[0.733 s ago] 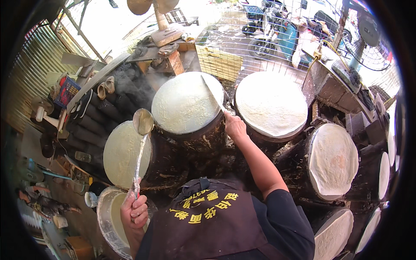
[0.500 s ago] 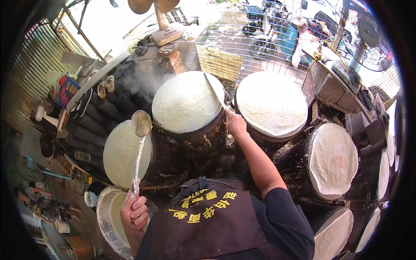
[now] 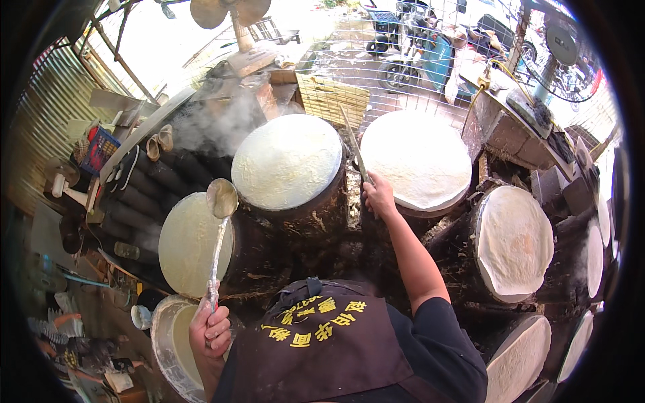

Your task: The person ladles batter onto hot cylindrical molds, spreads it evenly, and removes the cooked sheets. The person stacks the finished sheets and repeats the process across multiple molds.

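Steam (image 3: 222, 124) is hanging beside pale-topped drums (image 3: 285, 161). The left hand (image 3: 210, 330), fingers curled, is gripping a ladle (image 3: 222, 199) near a bucket (image 3: 161, 344); the right hand (image 3: 379, 197), likewise closed, is clasping a slim tool (image 3: 355, 144) between two drums.

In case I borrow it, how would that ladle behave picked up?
The ladle is probably stiff: its long handle looks straight. It may feel top-heavy, with a broad bowl at the far end. The smeared handle could be slippery.
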The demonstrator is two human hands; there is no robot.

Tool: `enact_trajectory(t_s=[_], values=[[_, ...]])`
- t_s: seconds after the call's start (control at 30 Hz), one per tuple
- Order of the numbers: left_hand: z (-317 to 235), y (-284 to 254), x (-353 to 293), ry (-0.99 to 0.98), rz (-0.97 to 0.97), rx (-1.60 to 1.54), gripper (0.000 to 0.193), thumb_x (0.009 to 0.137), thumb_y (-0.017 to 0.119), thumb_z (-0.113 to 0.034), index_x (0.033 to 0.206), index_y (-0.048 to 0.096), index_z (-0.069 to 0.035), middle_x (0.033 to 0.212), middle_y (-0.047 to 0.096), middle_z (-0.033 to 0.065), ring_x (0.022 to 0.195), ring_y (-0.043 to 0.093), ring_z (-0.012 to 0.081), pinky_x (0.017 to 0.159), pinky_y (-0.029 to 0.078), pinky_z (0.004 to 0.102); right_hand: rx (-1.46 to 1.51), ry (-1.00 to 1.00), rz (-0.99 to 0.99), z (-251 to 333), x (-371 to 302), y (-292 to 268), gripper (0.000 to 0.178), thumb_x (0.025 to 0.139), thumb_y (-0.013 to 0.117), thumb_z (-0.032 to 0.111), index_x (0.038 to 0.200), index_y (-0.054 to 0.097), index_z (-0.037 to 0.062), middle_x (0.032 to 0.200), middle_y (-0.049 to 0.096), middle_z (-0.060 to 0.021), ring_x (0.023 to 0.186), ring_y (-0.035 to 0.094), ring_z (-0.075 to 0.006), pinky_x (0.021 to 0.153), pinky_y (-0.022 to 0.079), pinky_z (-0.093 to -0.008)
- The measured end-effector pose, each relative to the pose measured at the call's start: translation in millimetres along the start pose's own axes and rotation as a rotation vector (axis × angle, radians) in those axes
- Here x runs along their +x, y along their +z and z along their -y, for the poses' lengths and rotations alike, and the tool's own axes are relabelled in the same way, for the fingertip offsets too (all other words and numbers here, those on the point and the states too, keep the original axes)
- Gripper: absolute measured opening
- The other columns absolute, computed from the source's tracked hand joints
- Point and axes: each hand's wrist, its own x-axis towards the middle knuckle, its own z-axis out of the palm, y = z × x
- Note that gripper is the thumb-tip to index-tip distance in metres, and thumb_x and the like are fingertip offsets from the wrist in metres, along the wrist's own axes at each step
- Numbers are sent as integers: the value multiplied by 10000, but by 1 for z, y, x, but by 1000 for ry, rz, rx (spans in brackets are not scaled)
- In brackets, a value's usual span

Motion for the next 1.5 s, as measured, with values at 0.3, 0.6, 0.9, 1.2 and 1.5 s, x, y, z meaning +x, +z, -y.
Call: enact_trajectory(t_s=[0.3, 0.6, 0.9, 1.2, 1.5], values=[[-2, 29, 79, 32, -144, 380, 389, 1002, 380, -150, 1384, 365, -219, 657, 364, -13, 417, 328, 46, 293, 271, 178, 340, 113, 76, -2, -64, -14, 501, 943, 487, 113, 1424, 357, 53, 686, 554, -58, 433, 473, -97, 359, 396, -249], [50, 54, 287, 141, -150, 1160, 561, 936, 479, -125, 1455, 269, -163, 623, 390, -21, 417, 364, 54, 298, 319, 226, 131, 23, 25, -7, -69, 0, 491, 897, 561, 120, 1378, 463, 107, 647, 560, -19, 447, 477, -70, 398, 398, -246], [73, -17, 431, 634, -330, 1953, 574, 833, 537, -149, 1391, 413, -94, 860, 633, 146, 694, 618, 231, 632, 497, 388, -138, -103, -6, 5, -24, 10, 484, 843, 590, 162, 1316, 497, 117, 981, 630, -245, 926, 601, -410, 809, 474, -474], [82, 29, 412, 412, -439, 1750, 533, 867, 540, -199, 1372, 388, -121, 970, 634, 197, 887, 623, 376, 682, 510, 477, -288, -173, 56, -2, -8, 12, 469, 837, 578, 172, 1299, 508, 125, 890, 624, -249, 855, 605, -413, 762, 471, -482], [49, 72, 420, -236, -128, 43, 113, 967, 452, -138, 918, 455, -37, 635, 430, 13, 422, 373, 92, 345, 351, 240, -322, -294, 77, -6, -13, -5, 487, 836, 561, 144, 1318, 492, 168, 889, 628, -212, 813, 615, -392, 725, 484, -478]])
